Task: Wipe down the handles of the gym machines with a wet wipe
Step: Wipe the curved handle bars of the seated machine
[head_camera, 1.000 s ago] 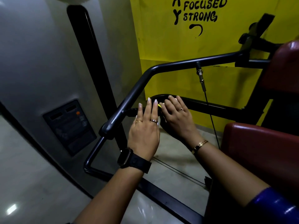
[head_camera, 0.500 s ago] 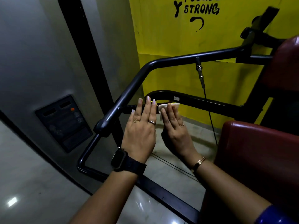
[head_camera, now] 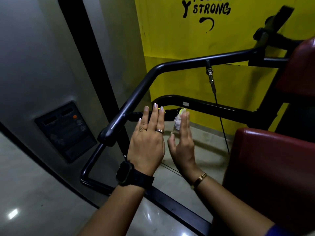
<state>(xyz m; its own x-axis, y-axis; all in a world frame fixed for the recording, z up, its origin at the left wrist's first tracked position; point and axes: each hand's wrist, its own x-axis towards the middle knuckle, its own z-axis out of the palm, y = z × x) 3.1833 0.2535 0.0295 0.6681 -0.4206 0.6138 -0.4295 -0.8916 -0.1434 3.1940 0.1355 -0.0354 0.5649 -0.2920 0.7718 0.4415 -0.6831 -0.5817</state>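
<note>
Head view: left hand (head_camera: pixel 146 143), grip apart, rests on a short black foam handle (head_camera: pixel 171 114). At its 3 o'clock, right hand (head_camera: pixel 183 143), grip apart, presses a crumpled white wet wipe (head_camera: pixel 177 120) against the handle's end.

left hand (head_camera: pixel 146 147) on handle (head_camera: pixel 170 114) | wipe (head_camera: pixel 178 119) at handle's right end | right hand (head_camera: pixel 183 146) against wipe

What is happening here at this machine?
A person is wiping a black handle. The left hand rests flat on it, fingers straight. The right hand, fingers also straight, presses a white wipe against the handle's free end. The right hand is blurred, so the exact contact is hard to tell.
</note>
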